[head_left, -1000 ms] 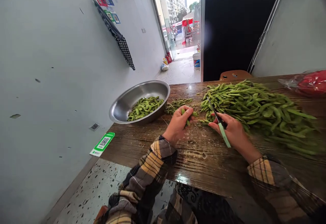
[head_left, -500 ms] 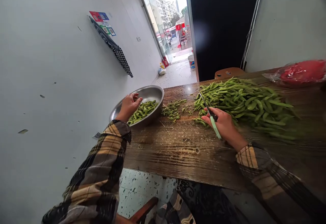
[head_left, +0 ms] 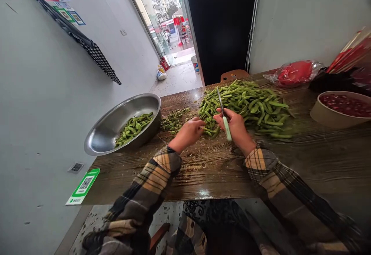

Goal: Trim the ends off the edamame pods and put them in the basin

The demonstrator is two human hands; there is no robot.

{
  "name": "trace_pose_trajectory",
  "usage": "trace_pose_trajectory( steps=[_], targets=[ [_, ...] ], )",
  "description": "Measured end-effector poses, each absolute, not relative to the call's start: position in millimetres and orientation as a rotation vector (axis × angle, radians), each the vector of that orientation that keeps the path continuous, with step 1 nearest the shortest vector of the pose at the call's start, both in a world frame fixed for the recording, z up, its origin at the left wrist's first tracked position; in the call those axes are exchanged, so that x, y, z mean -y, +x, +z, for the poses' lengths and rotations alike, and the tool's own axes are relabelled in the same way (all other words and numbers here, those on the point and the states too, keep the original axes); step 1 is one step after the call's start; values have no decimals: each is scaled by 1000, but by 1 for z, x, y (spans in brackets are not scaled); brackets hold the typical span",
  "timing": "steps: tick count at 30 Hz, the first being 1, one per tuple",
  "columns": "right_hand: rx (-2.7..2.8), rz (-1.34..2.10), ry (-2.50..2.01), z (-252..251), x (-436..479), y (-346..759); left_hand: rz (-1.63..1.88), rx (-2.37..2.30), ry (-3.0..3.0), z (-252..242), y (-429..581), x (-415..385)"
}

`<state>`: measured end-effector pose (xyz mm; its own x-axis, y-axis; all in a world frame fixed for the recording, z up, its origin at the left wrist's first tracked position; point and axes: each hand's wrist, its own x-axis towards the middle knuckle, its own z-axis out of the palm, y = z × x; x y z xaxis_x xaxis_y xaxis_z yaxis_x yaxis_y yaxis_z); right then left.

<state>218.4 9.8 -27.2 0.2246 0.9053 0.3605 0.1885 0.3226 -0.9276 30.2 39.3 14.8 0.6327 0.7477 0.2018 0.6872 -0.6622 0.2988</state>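
My right hand [head_left: 236, 127] is wrapped round a pair of scissors [head_left: 227, 127] with a pale green handle, their dark blades pointing away over the pods. My left hand [head_left: 189, 132] is low over the wooden table, its fingers curled in against an edamame pod [head_left: 212, 131] at the near left edge of the heap; the thumb's grip is partly hidden. The large heap of green edamame pods [head_left: 249, 104] spreads out behind and right of both hands. Left of my left hand lie small green trimmings [head_left: 174, 120]. A steel bowl [head_left: 100, 131] farther left contains more pods.
The wooden table [head_left: 179, 177] runs along the wall. At right stand a paper tub [head_left: 330, 114] of dark red contents and a red item in clear plastic [head_left: 295, 75]. A green QR card [head_left: 84, 187] is at the table's left end. A brown chair back [head_left: 234, 75] shows behind.
My left hand has left the steel bowl and come right to the edge of the pod heap. The scissors stay in my right hand. The view has turned right, bringing the paper tub into sight.
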Motion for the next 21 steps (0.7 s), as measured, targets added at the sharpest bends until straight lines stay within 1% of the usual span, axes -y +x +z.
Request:
trace_pose_trajectory(
  steps=[4, 10, 16, 21],
  targets=[
    [1312, 675, -1174, -26, -10, 213, 286, -1198, 2798, -7, 51, -37],
    [1338, 651, -1183, -21, -9, 208, 356, -1286, 2613, -16, 41, -30],
    [1344, 685, -1188, -22, -7, 208, 590, -1154, 2432, -12, 24, -19],
    [1365, 685, -1195, -18, -1, 210, 948, -1111, 1753, 2, 9, -18]
  ],
)
